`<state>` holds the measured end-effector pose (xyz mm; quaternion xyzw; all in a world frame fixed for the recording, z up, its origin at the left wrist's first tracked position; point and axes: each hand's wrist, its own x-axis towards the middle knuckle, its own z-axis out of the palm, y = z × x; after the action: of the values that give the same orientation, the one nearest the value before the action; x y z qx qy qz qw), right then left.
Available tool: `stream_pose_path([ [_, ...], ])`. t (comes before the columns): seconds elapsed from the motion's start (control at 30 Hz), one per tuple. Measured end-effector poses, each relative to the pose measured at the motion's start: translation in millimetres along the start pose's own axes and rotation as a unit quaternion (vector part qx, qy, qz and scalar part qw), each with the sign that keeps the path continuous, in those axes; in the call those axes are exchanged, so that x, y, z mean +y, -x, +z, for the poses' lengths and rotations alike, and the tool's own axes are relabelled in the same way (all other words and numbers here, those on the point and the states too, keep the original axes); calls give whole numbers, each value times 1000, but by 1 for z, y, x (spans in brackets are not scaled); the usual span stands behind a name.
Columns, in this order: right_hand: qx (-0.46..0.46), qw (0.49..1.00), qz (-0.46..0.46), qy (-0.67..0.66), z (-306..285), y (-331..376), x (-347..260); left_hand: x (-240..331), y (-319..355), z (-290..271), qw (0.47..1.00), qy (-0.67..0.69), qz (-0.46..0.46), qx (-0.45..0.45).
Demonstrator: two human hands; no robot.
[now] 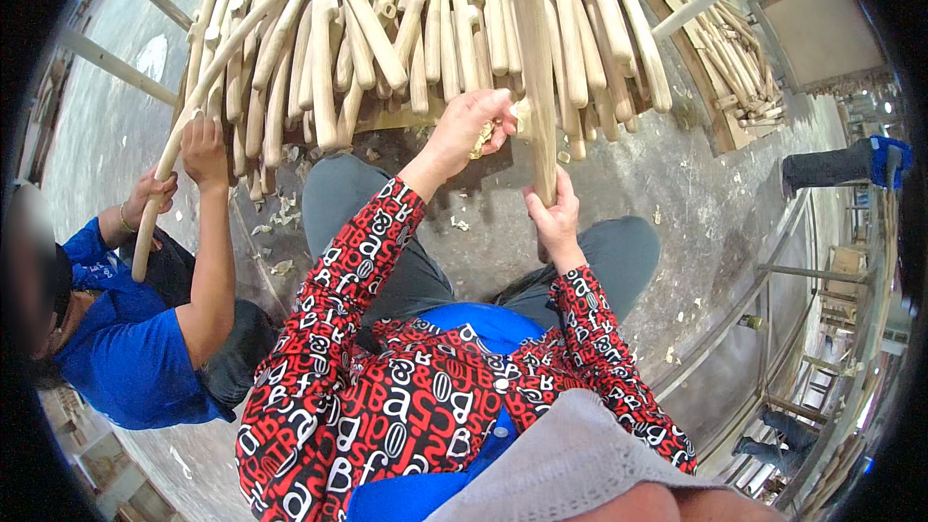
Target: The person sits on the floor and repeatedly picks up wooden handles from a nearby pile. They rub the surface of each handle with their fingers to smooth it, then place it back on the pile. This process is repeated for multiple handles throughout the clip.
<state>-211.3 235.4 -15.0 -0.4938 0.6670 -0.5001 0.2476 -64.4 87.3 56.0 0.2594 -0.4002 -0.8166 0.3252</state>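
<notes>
Upright in front of me stands a long, pale wooden furniture leg, its top running out past the upper edge of view. My right hand is wrapped around its lower end. Crumpled yellowish sandpaper pokes out of the closed fingers of my left hand. That hand is beside the leg, close to a pale bit on the leg's left side; whether this is sandpaper or a wooden knob I cannot tell. Just beyond my hands lies a thick pile of similar wooden legs, ends toward me.
At left, a co-worker in a blue shirt grips another long wooden leg with both hands. More wooden parts lie on a board at the far right. Scraps litter the concrete floor. Another person's leg shows at right.
</notes>
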Motion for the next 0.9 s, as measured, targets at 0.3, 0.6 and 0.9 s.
stream_pose_path([
  [0.3,-14,999,-2,-50,2,0,6,-11,8,8,993,115,17,-17],
  [0.6,-141,884,108,-433,14,1,-27,-24,13,14,989,82,119,10],
  [0.9,-94,941,142,-292,14,0,-24,11,14,8,830,-408,366,100],
])
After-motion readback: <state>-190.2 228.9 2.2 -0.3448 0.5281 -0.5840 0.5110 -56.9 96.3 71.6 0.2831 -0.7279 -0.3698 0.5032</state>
